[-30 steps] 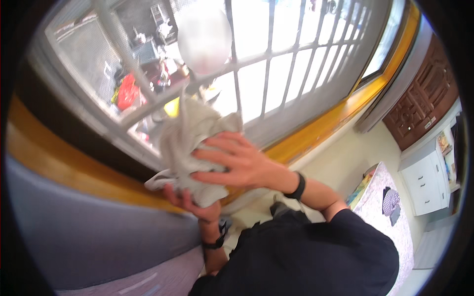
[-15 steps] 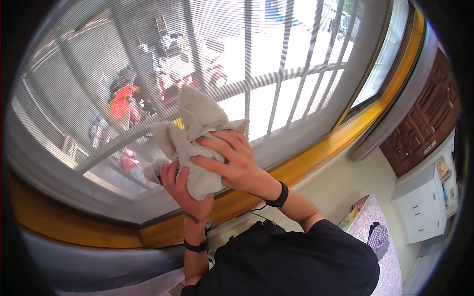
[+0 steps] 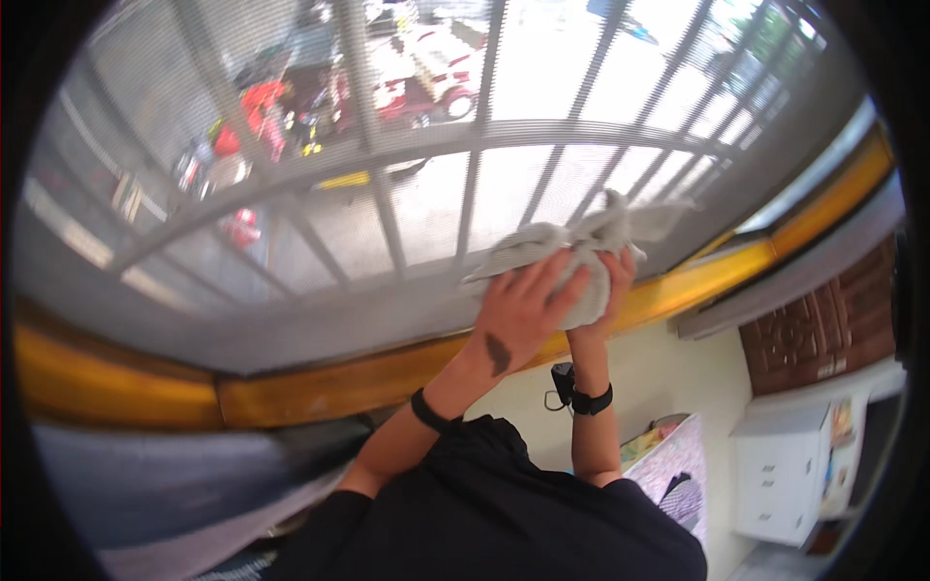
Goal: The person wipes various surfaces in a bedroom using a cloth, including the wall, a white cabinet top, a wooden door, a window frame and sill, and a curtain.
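Both my hands hold a bunched, pale grey cloth (image 3: 526, 244) in front of the barred window, above its yellow wooden sill. My left hand (image 3: 523, 302) lies over the near left part of the cloth, fingers curved into it. On the right side, my right hand (image 3: 614, 292) grips the cloth with bent fingers, its fingertips partly lost in the folds. A loose corner sticks out to the right, smeared by motion. Each wrist wears a black band.
The yellow window frame (image 3: 320, 389) runs along the window's lower edge. Grey metal bars (image 3: 472, 203) cross the mesh, with red vehicles outside. A dark curtain (image 3: 126, 460) hangs lower left. A black plug adapter (image 3: 563, 376), white drawer cabinet (image 3: 775, 484) and brown carved door (image 3: 823, 324) stand right.
Both hands have swept the cloth to the right across the window and somewhat closer to the sill. The cloth stays held, and the view has shifted with my turning.
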The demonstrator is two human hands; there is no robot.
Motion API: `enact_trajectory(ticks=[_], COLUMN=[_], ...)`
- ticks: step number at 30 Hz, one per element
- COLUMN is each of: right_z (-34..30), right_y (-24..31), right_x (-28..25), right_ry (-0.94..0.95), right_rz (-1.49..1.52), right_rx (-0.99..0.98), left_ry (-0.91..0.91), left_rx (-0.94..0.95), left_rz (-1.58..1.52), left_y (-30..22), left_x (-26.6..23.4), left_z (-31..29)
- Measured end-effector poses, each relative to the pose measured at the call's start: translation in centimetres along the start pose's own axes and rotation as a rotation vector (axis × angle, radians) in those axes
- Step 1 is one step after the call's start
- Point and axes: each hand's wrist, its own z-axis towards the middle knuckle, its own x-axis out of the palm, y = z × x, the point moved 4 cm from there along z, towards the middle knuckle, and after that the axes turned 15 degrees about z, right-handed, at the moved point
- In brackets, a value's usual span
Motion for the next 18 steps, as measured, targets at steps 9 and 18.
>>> enact_trajectory(ticks=[9, 18], right_z=[-5.9, -8.1], right_y=[-0.5, -1.6], right_x=[2.0, 3.5], right_ry=[0.037, 0.093], right_rz=[0.042, 0.191], right_rx=[0.245, 0.245], left_ry=[0.03, 0.061], left_rx=[0.051, -0.051], left_rz=[-0.024, -0.004], left_y=[0.5, 2.2], left_x=[3.8, 4.7], left_z=[-4.1, -7.5])
